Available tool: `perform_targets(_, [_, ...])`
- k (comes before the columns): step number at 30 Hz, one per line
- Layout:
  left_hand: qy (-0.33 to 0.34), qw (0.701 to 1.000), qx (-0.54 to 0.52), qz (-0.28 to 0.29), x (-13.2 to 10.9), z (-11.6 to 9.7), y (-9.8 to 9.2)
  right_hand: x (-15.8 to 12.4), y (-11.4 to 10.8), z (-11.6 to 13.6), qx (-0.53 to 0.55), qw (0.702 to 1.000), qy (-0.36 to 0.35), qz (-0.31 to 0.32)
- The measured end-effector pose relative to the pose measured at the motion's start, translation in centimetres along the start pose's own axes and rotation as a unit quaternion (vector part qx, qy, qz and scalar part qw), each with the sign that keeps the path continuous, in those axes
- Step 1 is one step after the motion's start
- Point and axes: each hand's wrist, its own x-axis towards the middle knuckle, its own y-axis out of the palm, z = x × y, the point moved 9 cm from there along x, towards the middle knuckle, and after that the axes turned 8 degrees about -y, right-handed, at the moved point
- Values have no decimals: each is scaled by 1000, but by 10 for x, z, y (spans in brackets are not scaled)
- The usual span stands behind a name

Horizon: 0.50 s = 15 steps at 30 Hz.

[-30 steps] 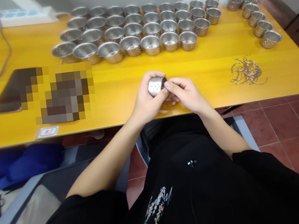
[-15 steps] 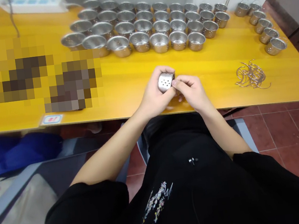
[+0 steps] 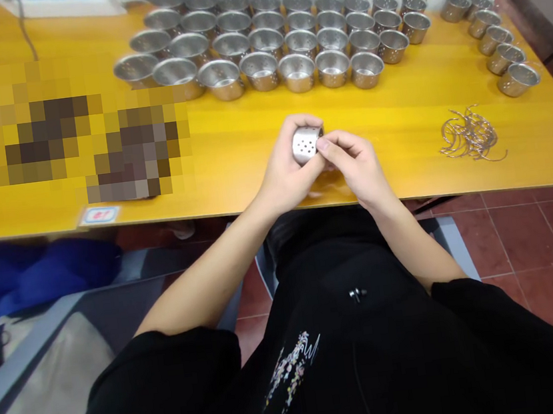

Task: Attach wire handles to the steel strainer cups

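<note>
My left hand [image 3: 288,172] is wrapped round a small perforated steel cup [image 3: 305,144], its holed bottom turned toward me, just above the yellow table [image 3: 229,145] near its front edge. My right hand [image 3: 357,167] is closed in a pinch against the cup's right rim; whatever its fingers grip is too small to make out. A loose heap of wire hooks [image 3: 470,134] lies on the table to the right of my hands.
Several rows of matching steel cups [image 3: 266,43] stand at the back of the table. A short line of cups with wire handles [image 3: 498,39] runs along the right edge. A power strip [image 3: 70,0] lies far left. Blurred objects [image 3: 61,136] sit at left.
The cup has tilted a little in my left hand, showing more of its holed bottom. Both hands stay together at the same spot. The view has shifted slightly.
</note>
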Motion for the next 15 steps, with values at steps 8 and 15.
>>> perform_targets(8, [6, 1000, 16, 7, 0, -4, 2, 1, -3, -2, -19, 1000, 12, -9])
perform_targets(15, [-28, 999, 7, -19, 0, -2, 2, -1, -2, 3, -8, 999, 37, -29])
